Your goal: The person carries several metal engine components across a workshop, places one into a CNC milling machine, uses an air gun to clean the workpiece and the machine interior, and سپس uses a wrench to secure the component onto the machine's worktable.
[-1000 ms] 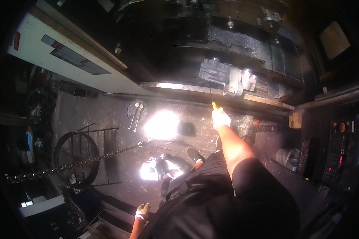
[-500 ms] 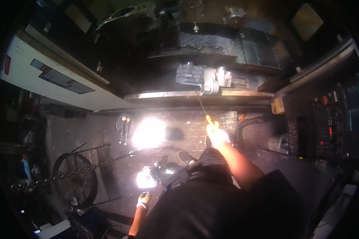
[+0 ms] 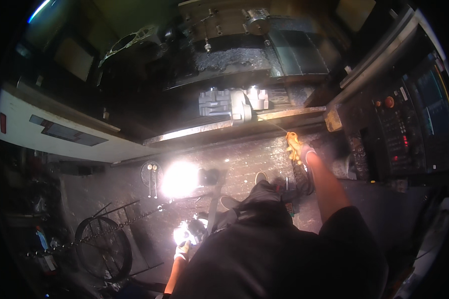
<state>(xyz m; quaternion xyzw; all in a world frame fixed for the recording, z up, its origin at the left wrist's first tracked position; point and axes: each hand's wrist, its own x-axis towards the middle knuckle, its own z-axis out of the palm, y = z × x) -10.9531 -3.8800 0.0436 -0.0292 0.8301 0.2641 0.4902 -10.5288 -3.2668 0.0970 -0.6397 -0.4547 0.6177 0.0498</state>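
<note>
My right hand [image 3: 299,150], gloved, is closed around a yellow air blow gun [image 3: 291,136] with a long thin nozzle. The nozzle points left toward a grey metal casting [image 3: 215,102] that rests on the machine's front ledge, its rounded end [image 3: 241,110] overhanging the edge. Low on the left, my left hand [image 3: 182,249], also gloved, is at a shiny metal part [image 3: 183,233] washed out by glare. Its fingertips seem to touch that part; whether they grip it cannot be made out.
Behind the ledge lies the machine's dark interior, with metal chips [image 3: 229,60]. A control panel [image 3: 396,124] stands at right, a white door [image 3: 50,132] at left. A chain [image 3: 119,225] hangs across a round black frame [image 3: 105,249]. Strong glare covers part of the floor.
My right hand has moved right with the blow gun, whose nozzle has swung more sideways. My left hand has come up to the shiny part. The whole view has shifted.
</note>
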